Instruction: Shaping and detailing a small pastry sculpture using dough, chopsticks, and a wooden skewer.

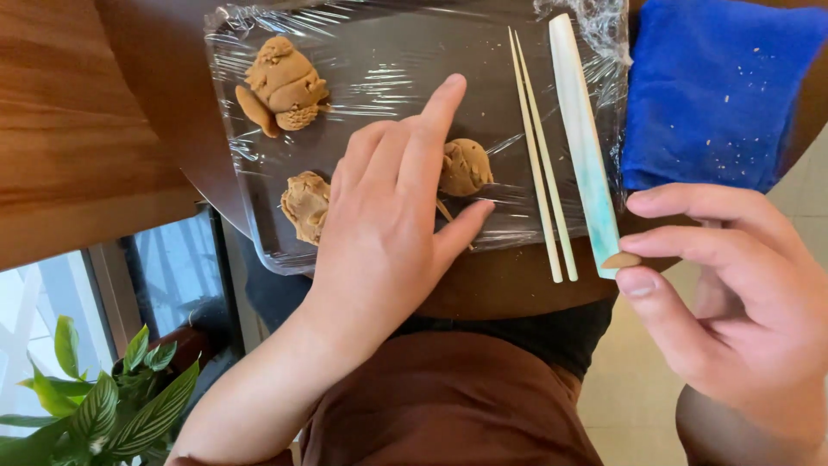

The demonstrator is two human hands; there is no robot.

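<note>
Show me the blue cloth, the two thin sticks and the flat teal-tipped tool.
blue cloth [711, 91], head view, middle of the fabric
thin sticks [539, 164], head view, mid-length of the pair
flat tool [582, 138], head view, middle of the blade

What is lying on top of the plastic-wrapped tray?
On the tray: three brown clay pieces, two thin sticks, a pale flat tool. The left hand covers part of the surface.

No packages, labels, signs (or screens)

Bare film [388, 65] lies open between clay figure [283, 84] and chopsticks [539, 164].
</note>
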